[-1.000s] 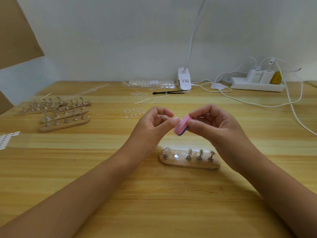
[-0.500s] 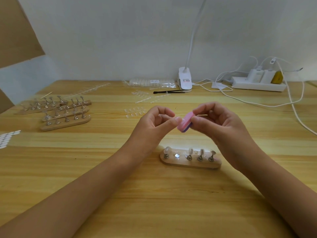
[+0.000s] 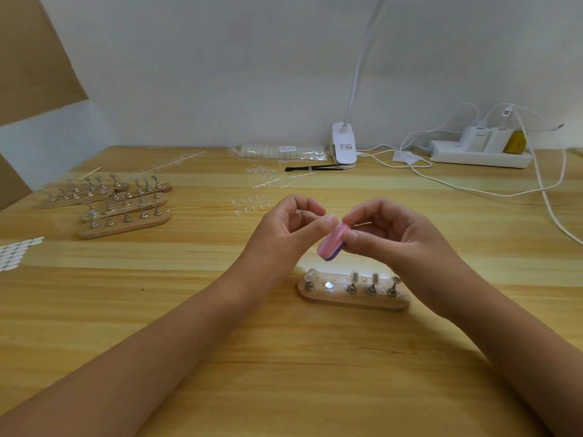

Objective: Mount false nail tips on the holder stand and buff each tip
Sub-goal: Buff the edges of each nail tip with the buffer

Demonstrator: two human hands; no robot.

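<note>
1. My right hand [image 3: 394,238] pinches the pink-and-purple buffer block [image 3: 332,244] between thumb and fingertips, held up off the surface [image 3: 284,357].
2. My left hand [image 3: 284,234] has its fingers curled in, with the thumb tip pressed against the buffer block's upper end. I can't tell whether anything sits in that pinch (clear plastic, wide lens, no chance).
3. The holder stand [image 3: 353,293] lies flat on the surface, just below both hands and nearer to me, with its long axis running left to right.
4. On the stand, the leftmost peg carries a clear nail tip [image 3: 311,273]. The next spot is a bare metal disc [image 3: 329,285] with no peg. Three more pegs [image 3: 370,283] stand to the right, and their tops are too small to read.
5. The relation that matters: the buffer block's long axis slants from upper right, at my fingers, to lower left. Its free end points down toward the stand's left half and is clear of it.
6. The right hand is the nearer one, since its wrist hangs over the stand's right end. The left hand sits up and to the left of the stand.
7. My guess is that I'm mid-buff on a part held in the air, with most of the row still to do.
8. Coming down to the stand next would mean lowering the buffer block almost straight down. Those pegs look easy to knock.
9. Spare stands [image 3: 126,216] sit well off to the left, and loose tips [image 3: 250,205] lie just beyond my hands.
</note>
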